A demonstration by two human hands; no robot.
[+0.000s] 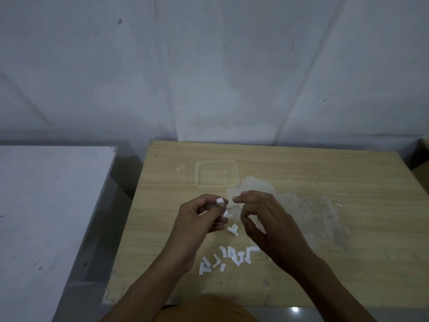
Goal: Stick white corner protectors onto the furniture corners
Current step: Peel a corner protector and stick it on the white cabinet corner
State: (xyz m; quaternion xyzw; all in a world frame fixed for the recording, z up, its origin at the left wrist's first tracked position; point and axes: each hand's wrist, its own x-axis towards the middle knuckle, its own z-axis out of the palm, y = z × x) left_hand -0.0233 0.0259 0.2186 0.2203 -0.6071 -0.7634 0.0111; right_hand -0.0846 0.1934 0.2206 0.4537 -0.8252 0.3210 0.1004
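Note:
My left hand (199,217) pinches a small white corner protector (220,201) between thumb and fingertips above the wooden table (325,263). Another white bit (226,214) shows just below it, at the same fingers. My right hand (262,217) hovers close on the right, fingers loosely curled, its fingertips a little apart from the held piece and holding nothing visible. One protector (232,230) lies on the table between my hands. Several more white protectors (229,257) are scattered nearer to me, partly hidden by my right wrist.
A clear plastic lid (217,173) lies flat beyond my hands. A rough worn patch (301,212) scars the tabletop on the right. A white table (46,205) stands to the left across a gap. A pale wall rises behind.

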